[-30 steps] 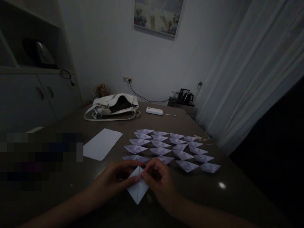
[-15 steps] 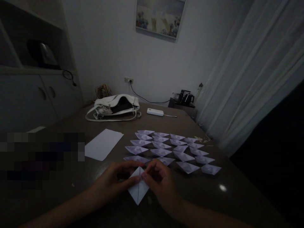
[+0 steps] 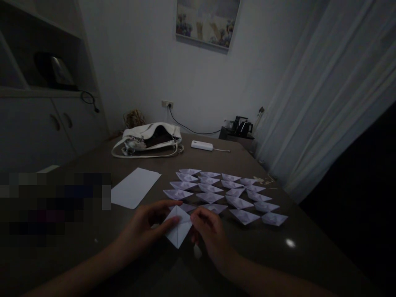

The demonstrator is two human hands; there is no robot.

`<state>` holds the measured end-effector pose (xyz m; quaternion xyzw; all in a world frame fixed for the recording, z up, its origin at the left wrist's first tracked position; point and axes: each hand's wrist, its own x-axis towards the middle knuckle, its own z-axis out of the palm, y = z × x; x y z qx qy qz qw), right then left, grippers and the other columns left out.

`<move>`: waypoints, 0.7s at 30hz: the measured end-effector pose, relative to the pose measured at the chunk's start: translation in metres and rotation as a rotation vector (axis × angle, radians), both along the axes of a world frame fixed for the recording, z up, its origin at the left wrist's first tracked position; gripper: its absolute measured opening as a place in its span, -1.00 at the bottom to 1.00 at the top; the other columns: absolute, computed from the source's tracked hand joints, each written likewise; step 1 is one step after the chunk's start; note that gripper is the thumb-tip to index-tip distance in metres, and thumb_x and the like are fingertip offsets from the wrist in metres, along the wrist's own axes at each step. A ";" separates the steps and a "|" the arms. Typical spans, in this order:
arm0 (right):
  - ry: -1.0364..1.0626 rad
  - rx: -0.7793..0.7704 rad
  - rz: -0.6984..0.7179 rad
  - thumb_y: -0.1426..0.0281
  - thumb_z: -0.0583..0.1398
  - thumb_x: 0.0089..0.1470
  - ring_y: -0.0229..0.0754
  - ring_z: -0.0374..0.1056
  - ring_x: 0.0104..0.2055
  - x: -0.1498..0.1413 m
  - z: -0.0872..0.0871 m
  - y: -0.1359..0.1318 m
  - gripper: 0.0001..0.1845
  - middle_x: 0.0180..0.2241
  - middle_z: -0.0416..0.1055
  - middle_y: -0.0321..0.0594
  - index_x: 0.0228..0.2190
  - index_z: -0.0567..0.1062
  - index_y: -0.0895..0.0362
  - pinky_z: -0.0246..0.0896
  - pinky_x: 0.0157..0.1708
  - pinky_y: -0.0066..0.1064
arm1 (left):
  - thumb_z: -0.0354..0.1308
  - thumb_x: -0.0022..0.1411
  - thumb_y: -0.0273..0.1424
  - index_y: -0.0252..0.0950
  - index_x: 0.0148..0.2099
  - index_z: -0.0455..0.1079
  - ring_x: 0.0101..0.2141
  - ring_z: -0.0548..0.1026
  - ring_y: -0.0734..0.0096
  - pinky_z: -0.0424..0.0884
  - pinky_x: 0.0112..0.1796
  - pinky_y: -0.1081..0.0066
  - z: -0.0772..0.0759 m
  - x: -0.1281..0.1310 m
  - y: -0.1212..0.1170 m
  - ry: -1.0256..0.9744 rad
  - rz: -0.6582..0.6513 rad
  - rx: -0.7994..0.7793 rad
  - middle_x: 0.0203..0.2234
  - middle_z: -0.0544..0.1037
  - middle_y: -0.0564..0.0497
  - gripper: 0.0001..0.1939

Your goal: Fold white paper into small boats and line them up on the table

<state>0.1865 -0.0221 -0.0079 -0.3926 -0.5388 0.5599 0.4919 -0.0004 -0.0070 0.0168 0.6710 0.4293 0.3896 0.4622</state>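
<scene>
A small folded paper square [image 3: 178,232], turned corner-up with a crease down its middle, is held above the dark table between both hands. My left hand [image 3: 147,225] grips its left side, thumb across the front and fingers behind the top. At the right corner, my right hand [image 3: 212,237] pinches the paper between thumb and fingertips. Just beyond the hands, folded paper boats [image 3: 210,198] stand in several rows. One boat at the near left is partly hidden by the folded paper and my left hand.
Left of the boats lies a stack of white paper [image 3: 136,187]. Farther back are a white handbag [image 3: 151,140] and a white power bank [image 3: 202,145] with a short cable. A blurred-out patch [image 3: 55,206] covers the left side. A curtain [image 3: 324,90] hangs at the right.
The folded paper has risen slightly and shifted a little left. My right thumb has moved from the paper's middle crease to its right corner. My left hand still holds the left side.
</scene>
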 end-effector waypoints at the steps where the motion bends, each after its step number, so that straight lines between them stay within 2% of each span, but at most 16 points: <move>1: 0.003 -0.002 -0.003 0.09 0.21 0.07 -0.39 0.14 -0.65 0.000 0.000 0.000 -0.62 -0.65 0.22 -0.42 -0.50 0.35 0.14 0.00 -0.64 -0.56 | 0.23 0.18 -0.22 -0.33 0.03 0.42 -0.44 0.49 0.39 0.40 -0.44 0.49 0.000 0.000 0.000 -0.002 0.004 -0.002 -0.48 0.53 0.08 -0.58; 10: 0.006 -0.020 -0.005 0.10 0.22 0.04 -0.39 0.15 -0.64 0.000 -0.001 0.000 -0.65 -0.64 0.23 -0.42 -0.48 0.36 0.13 0.00 -0.63 -0.56 | 0.26 0.16 -0.25 -0.29 0.04 0.43 -0.44 0.51 0.40 0.40 -0.46 0.51 -0.002 0.000 -0.001 -0.056 0.005 -0.054 -0.45 0.56 0.07 -0.59; 21: 0.032 -0.022 -0.017 0.08 0.24 0.03 -0.40 0.18 -0.63 -0.001 0.001 -0.001 -0.63 -0.63 0.25 -0.41 -0.48 0.37 0.14 0.01 -0.63 -0.57 | 0.27 0.14 -0.21 -0.34 0.02 0.42 -0.46 0.50 0.39 0.39 -0.47 0.51 -0.003 0.001 0.001 -0.095 -0.004 -0.099 -0.48 0.55 0.06 -0.55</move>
